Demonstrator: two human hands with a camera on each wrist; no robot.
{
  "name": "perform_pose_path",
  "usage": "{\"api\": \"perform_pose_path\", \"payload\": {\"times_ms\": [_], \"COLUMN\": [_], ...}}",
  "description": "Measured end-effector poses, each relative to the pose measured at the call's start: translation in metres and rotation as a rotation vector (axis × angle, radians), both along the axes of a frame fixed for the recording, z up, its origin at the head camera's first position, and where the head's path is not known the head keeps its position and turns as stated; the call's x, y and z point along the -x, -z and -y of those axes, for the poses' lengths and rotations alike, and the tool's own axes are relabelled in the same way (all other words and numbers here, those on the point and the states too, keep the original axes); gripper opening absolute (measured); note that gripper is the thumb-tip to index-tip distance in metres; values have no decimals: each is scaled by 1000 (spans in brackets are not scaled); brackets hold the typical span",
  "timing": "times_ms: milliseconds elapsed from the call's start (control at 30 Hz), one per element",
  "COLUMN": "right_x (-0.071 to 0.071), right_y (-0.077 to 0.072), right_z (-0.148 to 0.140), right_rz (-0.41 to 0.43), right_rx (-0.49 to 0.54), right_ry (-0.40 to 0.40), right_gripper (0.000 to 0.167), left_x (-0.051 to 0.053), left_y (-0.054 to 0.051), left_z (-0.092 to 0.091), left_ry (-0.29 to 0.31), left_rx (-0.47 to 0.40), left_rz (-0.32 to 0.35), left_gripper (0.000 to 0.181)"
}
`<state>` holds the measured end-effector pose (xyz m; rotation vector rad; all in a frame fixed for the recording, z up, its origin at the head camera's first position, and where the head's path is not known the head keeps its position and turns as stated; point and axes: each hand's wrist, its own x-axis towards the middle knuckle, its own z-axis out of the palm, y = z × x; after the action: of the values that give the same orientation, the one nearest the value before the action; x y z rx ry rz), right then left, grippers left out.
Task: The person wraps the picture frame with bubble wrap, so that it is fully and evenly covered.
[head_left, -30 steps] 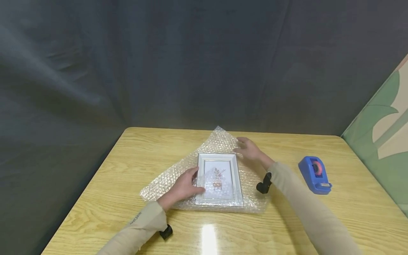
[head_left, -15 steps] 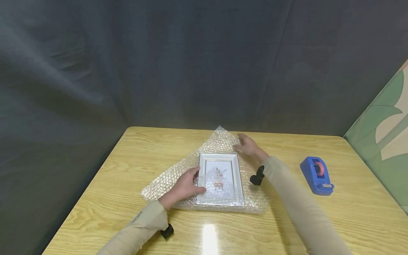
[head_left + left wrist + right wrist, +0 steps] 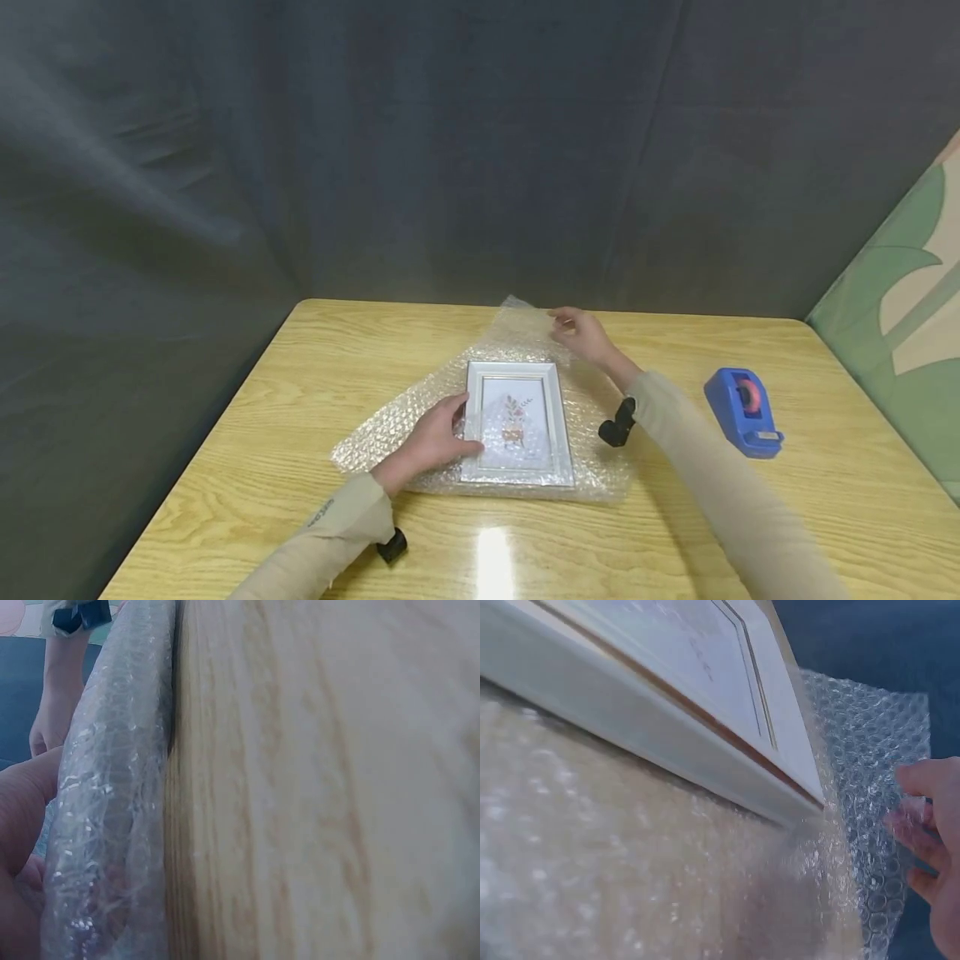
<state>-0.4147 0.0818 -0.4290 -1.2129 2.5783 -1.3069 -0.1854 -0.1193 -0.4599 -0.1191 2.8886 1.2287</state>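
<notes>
Picture frame (image 3: 517,425) found face up on the tabletop (image 3: 277,392), bubble wrap (image 3: 513,337) beneath it and spreading past its edges; a fold of wrap appears to cover the frame's near part.

Left hand (image 3: 429,437): at the frame's left edge, thumb and fingers apart, seemingly bracing it. Right hand (image 3: 587,337): beyond the frame's far right corner, fingers clamped on the wrap; the right wrist view shows fingertips through the film.

Step in hand, in this inspector's judgement: raising the far flap of wrap. The next move would call for drawing that flap toward the frame, with the left hand holding the frame steady. Tape dispenser (image 3: 745,414): right of the frame, well apart, untouched.

Variance from half a second ago: the right hand's fingers have drawn closer together, and the wrap beside them is lifted. Frame and left hand show no evident shift.
</notes>
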Motion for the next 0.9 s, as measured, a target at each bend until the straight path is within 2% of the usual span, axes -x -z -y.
{"api": "perform_pose_path", "payload": {"times_ms": [267, 467, 767, 900], "right_x": [-24, -39, -59, -67], "right_y": [-8, -8, -9, -8], "right_z": [9, 19, 16, 7], "right_rz": [-92, -156, -194, -183], "right_rx": [40, 48, 12, 10], "right_ry": [-102, -124, -173, -186], "right_gripper": [25, 19, 16, 17], "left_x": [-1, 0, -1, 0], "left_y": [1, 2, 2, 1], "left_z": [4, 5, 5, 5], "left_ry": [-1, 5, 6, 3], "left_rx": [1, 7, 10, 8], "left_rz": [-2, -9, -20, -12], "left_gripper": [91, 91, 90, 91]}}
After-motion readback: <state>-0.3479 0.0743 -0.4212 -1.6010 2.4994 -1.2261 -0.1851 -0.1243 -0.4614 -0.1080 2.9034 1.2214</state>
